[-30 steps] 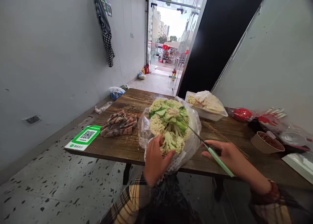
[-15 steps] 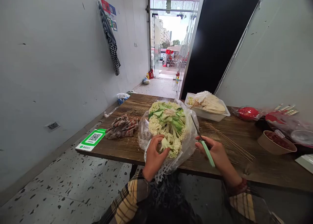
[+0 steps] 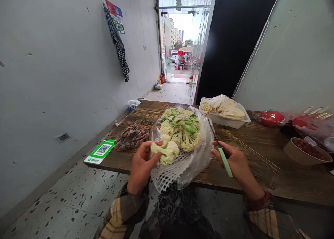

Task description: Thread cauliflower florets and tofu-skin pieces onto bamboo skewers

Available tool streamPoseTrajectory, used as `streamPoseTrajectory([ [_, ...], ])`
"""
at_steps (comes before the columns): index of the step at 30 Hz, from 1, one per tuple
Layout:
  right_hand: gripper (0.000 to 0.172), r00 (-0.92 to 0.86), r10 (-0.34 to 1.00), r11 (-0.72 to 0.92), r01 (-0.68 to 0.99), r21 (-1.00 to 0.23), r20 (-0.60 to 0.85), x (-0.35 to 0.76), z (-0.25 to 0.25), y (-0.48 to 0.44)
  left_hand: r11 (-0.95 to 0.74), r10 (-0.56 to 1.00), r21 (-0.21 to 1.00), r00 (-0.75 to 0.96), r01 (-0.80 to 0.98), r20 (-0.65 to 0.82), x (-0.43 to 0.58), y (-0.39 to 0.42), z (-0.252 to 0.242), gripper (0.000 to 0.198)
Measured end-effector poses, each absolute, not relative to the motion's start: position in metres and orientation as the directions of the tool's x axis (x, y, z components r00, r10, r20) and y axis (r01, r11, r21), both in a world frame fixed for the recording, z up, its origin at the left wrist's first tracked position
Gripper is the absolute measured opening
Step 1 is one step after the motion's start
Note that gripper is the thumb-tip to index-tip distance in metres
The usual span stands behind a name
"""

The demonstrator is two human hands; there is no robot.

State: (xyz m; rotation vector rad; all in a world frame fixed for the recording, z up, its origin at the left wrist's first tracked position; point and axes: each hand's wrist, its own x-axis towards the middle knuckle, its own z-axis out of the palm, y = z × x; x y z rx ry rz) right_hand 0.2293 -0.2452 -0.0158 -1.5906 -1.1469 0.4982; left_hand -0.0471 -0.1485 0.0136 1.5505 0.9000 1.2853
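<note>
A cut cauliflower floret point(image 3: 167, 152) is pinched between the thumb and fingers of my left hand point(image 3: 142, 166), its pale stem turned toward me. My right hand point(image 3: 233, 159) grips a knife point(image 3: 224, 161) by its light green handle, the dark blade pointing up and away. Between the hands, a large cauliflower point(image 3: 182, 127) with green stalks lies stem side up. Clear plastic wrap and a white foam net point(image 3: 169, 174) spread around and under it. The knife blade is beside the plastic, apart from the floret.
On the wooden table point(image 3: 250, 138) lie bamboo skewers point(image 3: 254, 153), a crumpled cloth point(image 3: 132, 137) and a green QR code card point(image 3: 100, 150). A white tray point(image 3: 227, 121) with bagged food stands at the back. To the right are a red bagged item point(image 3: 271, 117) and a paper bowl point(image 3: 306, 152).
My left hand has moved left with the floret, away from the larger cauliflower, baring the foam net. My right hand still holds the knife, slightly further right in view.
</note>
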Motion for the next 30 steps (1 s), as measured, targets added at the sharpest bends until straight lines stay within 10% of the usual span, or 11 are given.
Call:
streamPoseTrajectory([
  [8,0.06,0.498,0.823,0.016,0.459,-0.888,0.272,0.244,-0.026,-0.226,-0.397,0.892,0.901,-0.302,-0.173,0.335,-0.081,-0.098,0.026,0.037],
  [17,0.078,0.572,0.764,-0.12,0.583,-0.803,0.301,0.25,-0.036,-0.181,-0.464,0.874,0.875,-0.232,-0.134,0.428,-0.058,-0.072,0.017,0.037],
  [30,0.064,0.749,0.641,0.07,0.16,-0.985,0.167,0.277,-0.092,-0.171,-0.289,0.932,0.954,-0.255,-0.086,0.259,-0.056,-0.036,-0.028,0.042],
])
